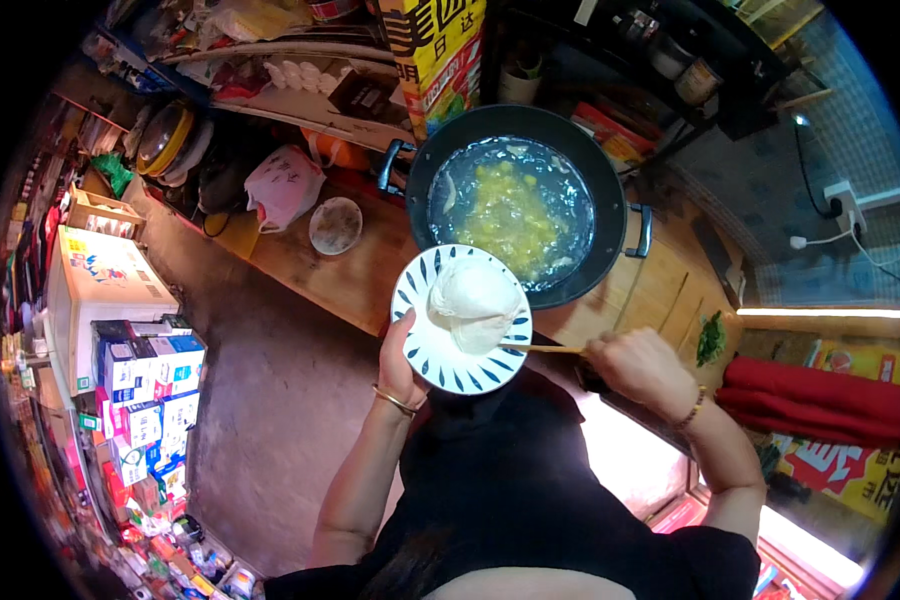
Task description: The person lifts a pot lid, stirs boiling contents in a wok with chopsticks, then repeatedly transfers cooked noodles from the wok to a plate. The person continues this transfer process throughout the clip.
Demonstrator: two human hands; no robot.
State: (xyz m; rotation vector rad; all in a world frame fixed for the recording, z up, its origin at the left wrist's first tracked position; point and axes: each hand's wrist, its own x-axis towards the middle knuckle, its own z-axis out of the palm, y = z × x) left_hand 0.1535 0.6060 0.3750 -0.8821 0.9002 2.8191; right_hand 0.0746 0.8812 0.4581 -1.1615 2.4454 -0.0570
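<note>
My left hand (398, 368) grips the left edge of a white plate (452, 374) with dark leaf-shaped marks round its rim. A smooth white lump that looks like soft dough (476, 302) lies on it. In my closed right hand (642, 370) are thin wooden chopsticks (550, 349), their tips at the dough's right lower side. Whether it is one stick or two is hard to make out. Just beyond the plate stands a wide black two-handled pot (432, 150). Bubbling liquid (560, 215) fills it, yellowish in the middle, with a few pale strips near the edge.
A small pale bowl (336, 225) and a white plastic bag (284, 185) sit on the wooden counter (320, 275) at left. Chopped greens (711, 338) lie at right, near a red cloth bundle (820, 400). A tall yellow box (435, 60) rises behind the pot. Stacked cartons (150, 380) stand at far left.
</note>
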